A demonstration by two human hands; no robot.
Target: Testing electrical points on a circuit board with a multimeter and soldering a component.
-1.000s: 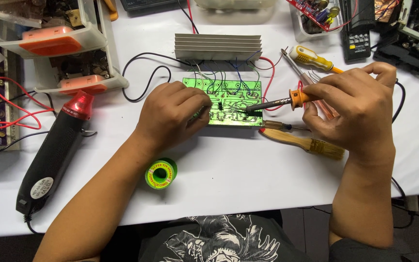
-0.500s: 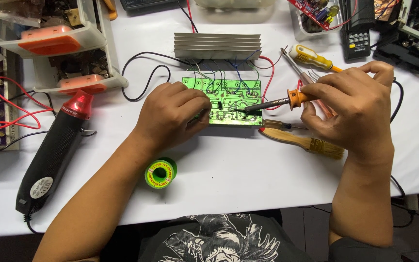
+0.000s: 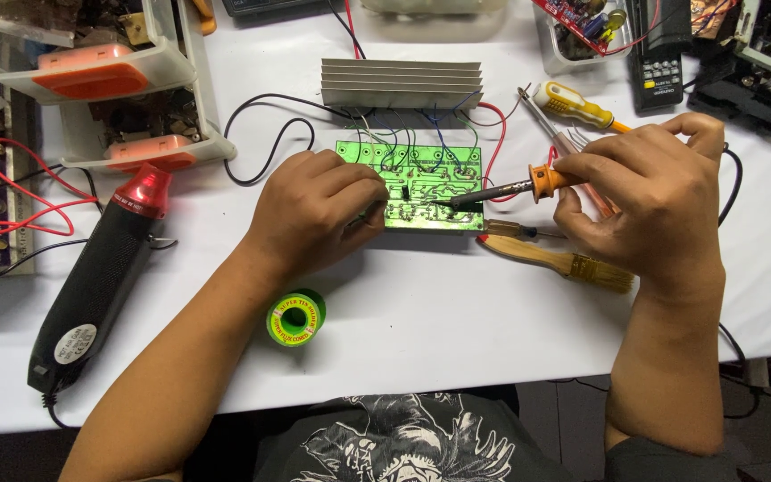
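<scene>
A green circuit board (image 3: 426, 183) lies on the white table, wired to a ribbed aluminium heat sink (image 3: 401, 83) behind it. My left hand (image 3: 319, 210) rests on the board's left edge, fingers curled, pinching what looks like a thin strand of solder near the board. My right hand (image 3: 649, 192) grips a soldering iron (image 3: 510, 189) by its orange handle. The iron's dark tip touches the middle of the board.
A green solder spool (image 3: 296, 319) sits near the front edge. A black and red heat gun (image 3: 100, 272) lies at left. A wooden brush (image 3: 555, 261) and a yellow screwdriver (image 3: 577, 107) lie at right. Plastic bins (image 3: 113, 85) stand at back left.
Both hands stay almost still on the board. The iron's tip has shifted only slightly on the board.
</scene>
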